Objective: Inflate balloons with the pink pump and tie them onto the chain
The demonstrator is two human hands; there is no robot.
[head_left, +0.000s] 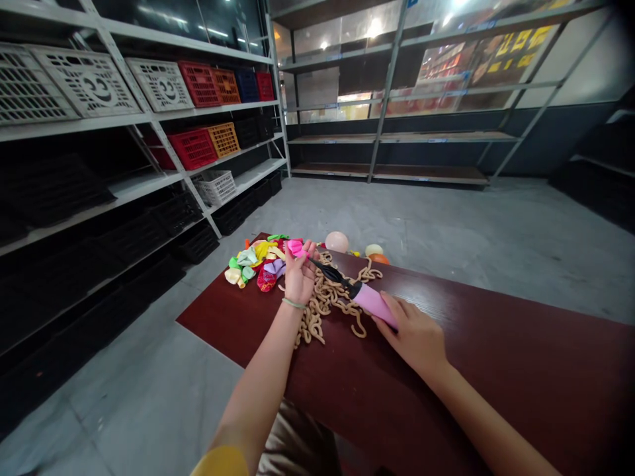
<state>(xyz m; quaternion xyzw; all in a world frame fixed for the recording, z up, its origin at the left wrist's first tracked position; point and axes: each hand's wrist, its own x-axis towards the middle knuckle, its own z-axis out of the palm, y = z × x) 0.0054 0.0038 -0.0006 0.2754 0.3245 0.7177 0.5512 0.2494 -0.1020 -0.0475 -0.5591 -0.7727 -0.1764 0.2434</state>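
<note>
My left hand [300, 281] is closed around the neck of a limp bright pink balloon [296, 248], palm turned up, at the thin tip of a balloon pump. The balloon pump [376, 305] has a pink barrel and a black tapered nozzle, and slants over the table. Wrapped round the barrel's near end is my right hand [421, 336]. Beneath the pump lies a heap of tan, curly, chain-like pieces [322, 297]. Left of it spreads a pile of uninflated balloons [248, 256] in yellow, green, purple and red. Whether the nozzle sits inside the balloon's neck is too small to tell.
The dark red table [476, 344] runs off to the right. Beyond its far edge show a pale pink inflated balloon [337, 242] and an orange one [379, 258]. Metal shelves with plastic crates [198, 84] line the left; another rack [421, 137] stands behind on grey floor.
</note>
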